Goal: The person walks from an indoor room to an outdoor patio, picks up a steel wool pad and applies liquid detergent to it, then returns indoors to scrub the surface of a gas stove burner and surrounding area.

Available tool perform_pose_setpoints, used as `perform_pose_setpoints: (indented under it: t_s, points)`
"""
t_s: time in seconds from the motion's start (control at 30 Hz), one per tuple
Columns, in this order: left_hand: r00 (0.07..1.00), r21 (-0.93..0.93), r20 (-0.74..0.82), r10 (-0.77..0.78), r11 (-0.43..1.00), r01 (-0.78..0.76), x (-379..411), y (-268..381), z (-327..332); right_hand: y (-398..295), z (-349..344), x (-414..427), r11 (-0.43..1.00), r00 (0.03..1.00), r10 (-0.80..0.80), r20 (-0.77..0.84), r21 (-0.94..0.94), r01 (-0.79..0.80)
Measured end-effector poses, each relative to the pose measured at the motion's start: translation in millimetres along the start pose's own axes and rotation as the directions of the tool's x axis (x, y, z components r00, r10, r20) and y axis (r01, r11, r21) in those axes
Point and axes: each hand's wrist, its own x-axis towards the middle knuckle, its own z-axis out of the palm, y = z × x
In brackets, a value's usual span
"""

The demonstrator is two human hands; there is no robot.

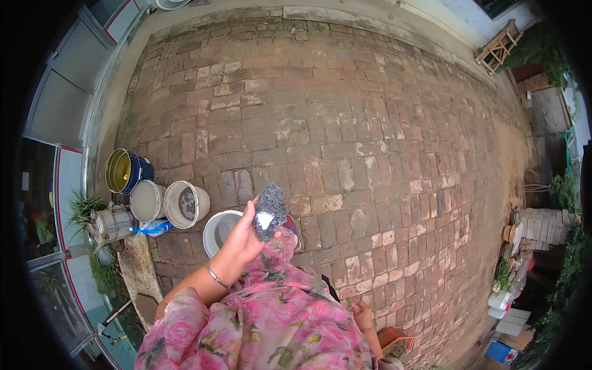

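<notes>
My left hand (pixel 245 236) is raised in front of me, palm up, holding a dark grey, wiry scouring pad (pixel 274 201). A bright white patch (pixel 264 220) of powder or paste lies on the pad. Just below and left of this hand, a whitish bucket (pixel 212 230) holds greyish liquid; the forearm and hand cover part of it. My right hand (pixel 360 309) hangs low beside the floral garment (pixel 286 319). Its fingers are small and blurred in the view, and whether they grip anything is unclear. An orange dustpan-like container (pixel 396 340) is near that forearm.
Left stand a white bucket (pixel 201 208) of foamy liquid, another of cloudy liquid (pixel 147 201), a navy pail (pixel 144 170), a metal can (pixel 113 224) and a blue-and-white bag (pixel 156 227). Brick paving (pixel 323 115) stretches ahead. A wooden stool (pixel 500 46) and stacked bricks (pixel 545 227) are right.
</notes>
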Motion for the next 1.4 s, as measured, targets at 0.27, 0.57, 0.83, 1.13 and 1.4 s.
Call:
perform_pose_setpoints:
  t_s: [0.27, 0.57, 0.83, 1.13, 1.4]
  points:
    - [0.961, -0.206, -0.199, 0.194, 0.95, -0.234, 79, 111, 27, -106, -62, 129, 0.985, 0.969, 0.119, 0.215, -0.15, -0.088]
    - [0.804, -0.317, -0.357, 0.476, 0.748, -0.584, 176, 277, 27, -329, -113, 377, 0.943, 0.936, 0.113, 0.332, -0.334, 0.005]
    - [0.561, -0.331, -0.635, 0.531, 0.469, -0.819, 182, 408, -16, -761, -61, 657, 0.727, 0.843, -0.382, 0.378, -0.441, 0.527]
    - [0.371, -0.235, -0.759, 0.535, 0.306, -0.923, 200, 630, -116, -1074, 238, 674, 0.402, 0.455, -0.637, 0.622, -0.235, 0.885]
    - [0.401, -0.296, -0.726, 0.559, 0.272, -0.916, 247, 867, -183, -1100, 312, 702, 0.275, 0.695, -0.085, 0.714, -0.654, 0.705]
